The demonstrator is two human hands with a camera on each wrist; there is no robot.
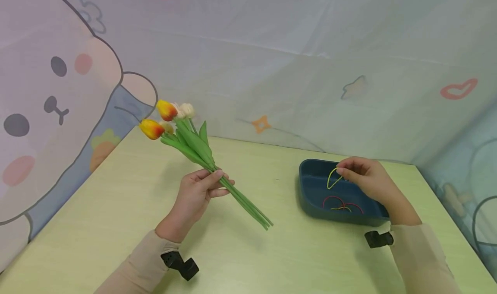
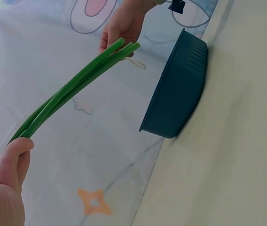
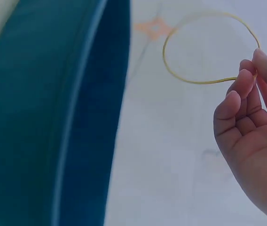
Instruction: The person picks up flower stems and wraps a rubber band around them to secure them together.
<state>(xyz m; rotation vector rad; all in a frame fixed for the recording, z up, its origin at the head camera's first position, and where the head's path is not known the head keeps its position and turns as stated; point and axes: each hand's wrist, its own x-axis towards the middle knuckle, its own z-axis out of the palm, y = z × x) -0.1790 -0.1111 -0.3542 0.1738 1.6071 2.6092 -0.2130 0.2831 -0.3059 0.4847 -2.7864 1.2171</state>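
Observation:
A bunch of artificial tulips (image 1: 194, 143) with yellow-orange and pale heads is gripped round its green stems by my left hand (image 1: 198, 192). The heads point up and left, the stem ends down and right, raised above the table. My right hand (image 1: 366, 177) pinches a yellow rubber band (image 3: 190, 81) between thumb and fingertips; it hangs as a loose loop over the blue bin (image 1: 306, 203). Inside the bin lie red rubber bands (image 1: 328, 197) and a yellow one. In the left wrist view the stems (image 2: 72, 87) partly cover the right hand.
The pale table (image 1: 248, 259) carries the bin on its right side. Behind it hangs a printed cloth (image 1: 240, 69) with a cartoon bear at left. Black wrist cameras (image 1: 180, 264) sit on both beige sleeves.

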